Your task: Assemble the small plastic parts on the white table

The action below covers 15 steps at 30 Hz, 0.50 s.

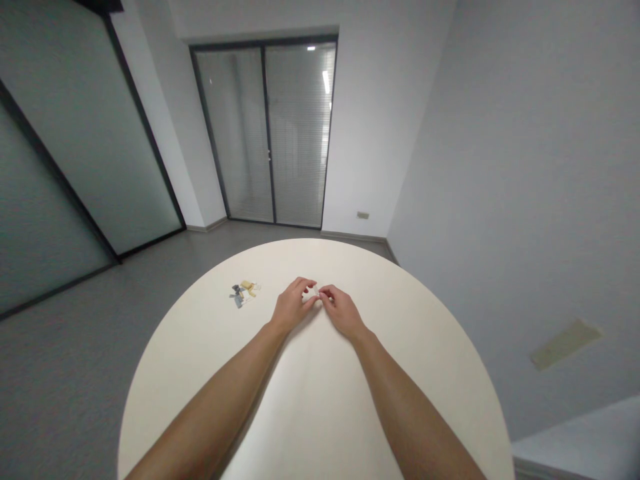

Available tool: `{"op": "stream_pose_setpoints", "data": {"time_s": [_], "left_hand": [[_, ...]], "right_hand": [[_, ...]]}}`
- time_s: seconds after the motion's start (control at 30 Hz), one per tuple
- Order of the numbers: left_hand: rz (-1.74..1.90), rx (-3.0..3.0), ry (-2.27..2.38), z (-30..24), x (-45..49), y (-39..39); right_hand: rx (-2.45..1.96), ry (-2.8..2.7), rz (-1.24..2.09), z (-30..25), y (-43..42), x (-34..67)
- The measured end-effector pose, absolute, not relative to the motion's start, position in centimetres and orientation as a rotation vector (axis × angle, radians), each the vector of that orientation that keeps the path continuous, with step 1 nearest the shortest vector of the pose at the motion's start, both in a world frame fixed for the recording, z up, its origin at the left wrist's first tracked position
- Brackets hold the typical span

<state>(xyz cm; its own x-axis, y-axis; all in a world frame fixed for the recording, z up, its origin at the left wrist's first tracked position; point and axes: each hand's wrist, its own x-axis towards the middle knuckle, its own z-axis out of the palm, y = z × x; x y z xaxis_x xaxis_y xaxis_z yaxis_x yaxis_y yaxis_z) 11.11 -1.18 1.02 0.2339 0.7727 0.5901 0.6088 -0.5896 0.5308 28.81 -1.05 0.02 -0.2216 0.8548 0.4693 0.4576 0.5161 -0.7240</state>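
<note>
Left hand: the left hand [294,307] reaches in from the lower left, palm down, and its fingers [303,287] curl narrow toward the centre of the table.

Right hand: the right hand [341,312] comes in from the lower right, and its fingers [327,292] are also drawn narrow, their tips almost meeting those of the left.

Small white piece: a small white piece [316,290] sits right between the two sets of fingertips, about equally near each hand. Most of it is hidden, so its long axis cannot be made out, and I cannot tell whether one hand or both grip it.

Clips: a small cluster of binder clips [243,293], dark and yellow, lies on the table beyond the left fingers, off to their left and somewhat apart from them. The left hand is the nearer one; the right fingers are farther off, on the far side of the left.

Table: the round white table [320,257] carries everything, its far rim lying ahead of the fingers.

Room: beyond the fingers are a grey floor [75,373] and a glass door with blinds [300,133].
</note>
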Motion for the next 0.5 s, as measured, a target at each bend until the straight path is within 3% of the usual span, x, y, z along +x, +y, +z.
{"op": "stream_pose_setpoints", "data": {"time_s": [0.5], "left_hand": [[1.259,2.337,1.288,1.09,11.24,-1.32]], "right_hand": [[-1.092,-1.932,0.523,0.83,-1.62,28.52]]}}
